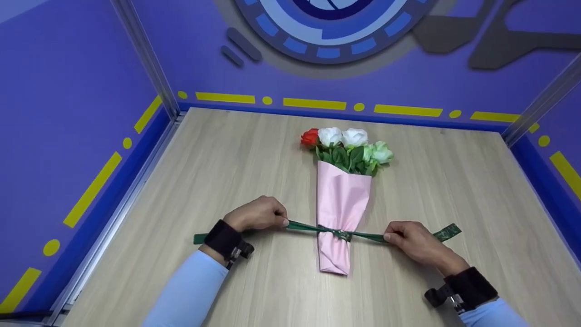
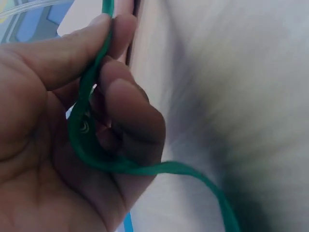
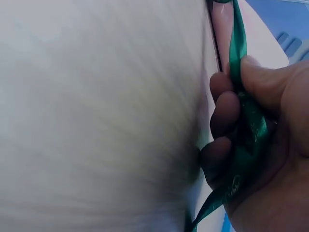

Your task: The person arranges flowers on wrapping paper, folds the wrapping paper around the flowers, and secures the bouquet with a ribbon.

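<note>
A bouquet lies on the table, its pink wrapping paper [image 1: 342, 195] gathered in at the lower part by a green ribbon [image 1: 303, 226]. Red, white and pale green roses [image 1: 355, 137] with dark leaves show at its top. Left of the bouquet, my left hand [image 1: 258, 213] pinches one ribbon end between thumb and forefinger. On the other side my right hand [image 1: 415, 240] pinches the opposite end. Between the hands the ribbon runs nearly straight, with a knot [image 1: 340, 234] at the front of the paper. Both wrist views show the ribbon's loose tail passing through the palm.
The bouquet and hands are over a light wood-grain table [image 1: 254, 159]. Blue panels [image 1: 81, 91] with yellow markings stand along its back and sides, joined by metal posts [image 1: 150, 59]. Ribbon tails [image 1: 448, 232] extend past both hands.
</note>
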The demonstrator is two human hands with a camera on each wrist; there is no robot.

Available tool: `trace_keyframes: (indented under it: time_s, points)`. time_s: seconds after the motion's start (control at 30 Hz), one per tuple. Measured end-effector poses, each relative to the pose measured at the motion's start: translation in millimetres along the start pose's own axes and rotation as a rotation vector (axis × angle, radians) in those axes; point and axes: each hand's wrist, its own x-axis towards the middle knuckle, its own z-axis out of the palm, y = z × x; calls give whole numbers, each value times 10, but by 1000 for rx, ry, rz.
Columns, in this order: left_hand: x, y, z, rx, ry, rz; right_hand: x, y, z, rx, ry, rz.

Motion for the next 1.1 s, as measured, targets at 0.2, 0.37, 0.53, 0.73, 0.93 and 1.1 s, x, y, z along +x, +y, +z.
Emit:
trace_keyframes:
  time_s: [0.2,0.37,0.53,0.73,0.93,1.1]
  points:
    - [17,112,32,89,-54,-6,14,-139,78,-249,74,-29]
    - [62,380,124,162,-134,18,40,-324,244,-330,125,-104]
    - [180,552,294,190,-142,76,120,-443,386,-299,139,-138]
    - [288,417,361,58,-60,146,124,-421,372,-100,177,-104]
    - [253,227,233,-78,-52,110,10,-277,263,105,168,-6]
    - [216,126,164,-33,-55,57,-62,-128,190,108,137,59]
